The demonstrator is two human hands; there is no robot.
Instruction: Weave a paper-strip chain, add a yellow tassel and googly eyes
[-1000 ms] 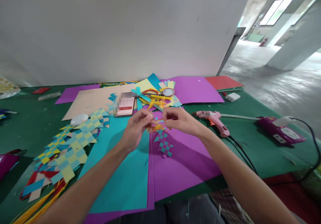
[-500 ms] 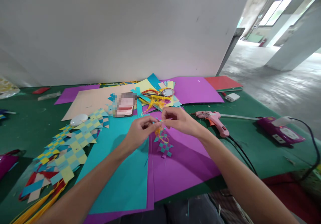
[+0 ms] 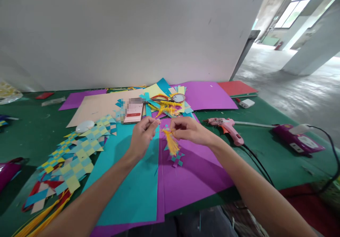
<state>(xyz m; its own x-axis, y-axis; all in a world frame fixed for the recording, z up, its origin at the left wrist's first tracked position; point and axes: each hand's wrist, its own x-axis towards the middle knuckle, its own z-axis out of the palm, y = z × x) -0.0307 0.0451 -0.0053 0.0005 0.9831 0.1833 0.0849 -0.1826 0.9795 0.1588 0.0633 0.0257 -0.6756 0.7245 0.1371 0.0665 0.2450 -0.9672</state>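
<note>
Between my hands hangs a yellow tassel [image 3: 172, 144], its loose strands dangling over the purple sheet. My right hand [image 3: 190, 130] pinches at the upper part of the tassel, thumb against fingertips. A thin cord runs from the tassel towards my left hand [image 3: 145, 134], whose closed thumb and fingers grip its end. Just beneath the tassel lies a small woven paper piece [image 3: 176, 159] in teal and purple, partly hidden by the strands. It rests on a purple paper sheet [image 3: 196, 169], beside a teal paper sheet [image 3: 127, 187].
A pink glue gun [image 3: 230, 129] lies right of my right hand, its cord trailing forward. Further right is a purple power strip [image 3: 297, 139]. A phone [image 3: 134, 111], scissors [image 3: 160, 98] and paper scraps are behind my hands. Woven paper strips [image 3: 79, 155] lie left.
My hands have moved apart, the left one drawing to the left. The tassel, earlier bunched at my fingertips with a loop below, now hangs down in full view.
</note>
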